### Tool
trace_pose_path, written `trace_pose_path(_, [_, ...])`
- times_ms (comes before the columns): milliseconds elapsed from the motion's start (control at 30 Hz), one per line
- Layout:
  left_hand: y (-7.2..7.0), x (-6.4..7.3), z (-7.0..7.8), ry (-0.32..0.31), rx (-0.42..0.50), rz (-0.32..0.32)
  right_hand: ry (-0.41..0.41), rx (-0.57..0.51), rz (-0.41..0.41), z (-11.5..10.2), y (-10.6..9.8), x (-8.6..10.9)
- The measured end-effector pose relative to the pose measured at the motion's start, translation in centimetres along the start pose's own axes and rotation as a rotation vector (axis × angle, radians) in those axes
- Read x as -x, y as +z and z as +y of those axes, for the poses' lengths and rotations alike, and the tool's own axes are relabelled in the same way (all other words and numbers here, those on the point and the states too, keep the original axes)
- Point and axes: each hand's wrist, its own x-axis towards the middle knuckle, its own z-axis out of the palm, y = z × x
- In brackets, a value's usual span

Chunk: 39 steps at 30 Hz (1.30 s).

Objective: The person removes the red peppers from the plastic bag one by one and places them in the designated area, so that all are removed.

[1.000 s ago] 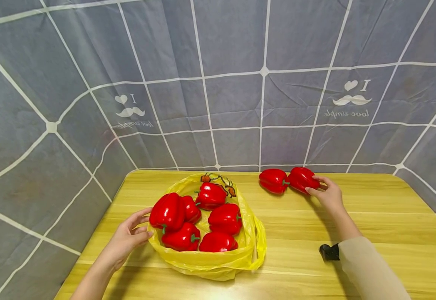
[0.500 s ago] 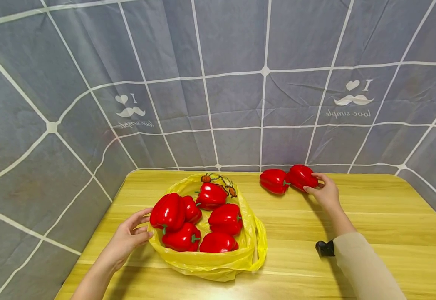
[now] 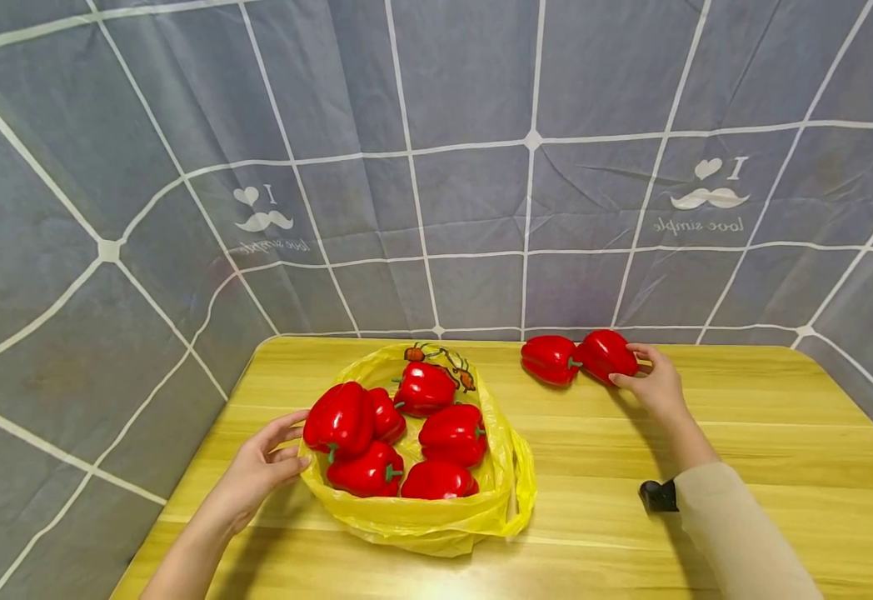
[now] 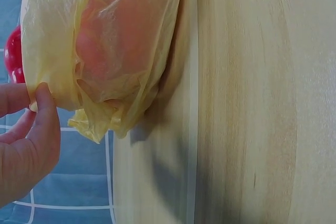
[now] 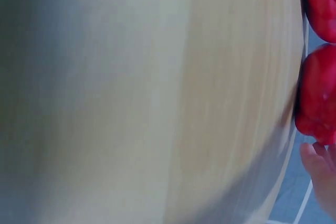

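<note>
At the left of the table my left hand [image 3: 255, 471] pinches the rim of a yellow plastic bag [image 3: 436, 525] between thumb and fingers; the left wrist view shows the thumb [image 4: 44, 103] pressed against the thin film. Several glossy red bell peppers with green stems fill the open bag, one bell pepper [image 3: 339, 418] resting high at its left rim. Towards the back right, my right hand [image 3: 655, 387] holds the right end of a red bell pepper [image 3: 607, 357] between thumb and fingers. Another bell pepper [image 3: 549, 360] lies right beside it, its stem towards the held one.
The wood-grain table [image 3: 586, 467] backs onto a grey curtain [image 3: 474, 200] with white grid lines. A black strap piece [image 3: 658, 497] sticks out at the right sleeve [image 3: 736, 533]. One bag handle [image 3: 521, 483] hangs loosely on the right side.
The right hand and its bell pepper have shifted slightly left and back, close against the other pepper. The left hand stays at the bag's rim.
</note>
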Motion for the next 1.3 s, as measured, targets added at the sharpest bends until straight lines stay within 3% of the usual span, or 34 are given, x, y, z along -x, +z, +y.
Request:
trace_pose_path(233, [0.0,0.0,0.0,-0.006,-0.005,0.010,0.010,0.009,-0.061,-0.6,-1.1,0.2])
trace_pose_path(433, [-0.1,0.0,0.0,-0.002,-0.009,0.003,-0.029,0.007,-0.088,-1.5,-2.1,0.3])
trace_pose_path(733, [-0.1,-0.1,0.0,-0.005,-0.006,-0.003,-0.021,-0.181,-0.187,-4.6,-2.7,0.6])
trace_pose_path(1300, [0.0,0.0,-0.1,0.010,-0.014,-0.005,-0.105,-0.269,-0.391,-10.8,-0.9,1.6])
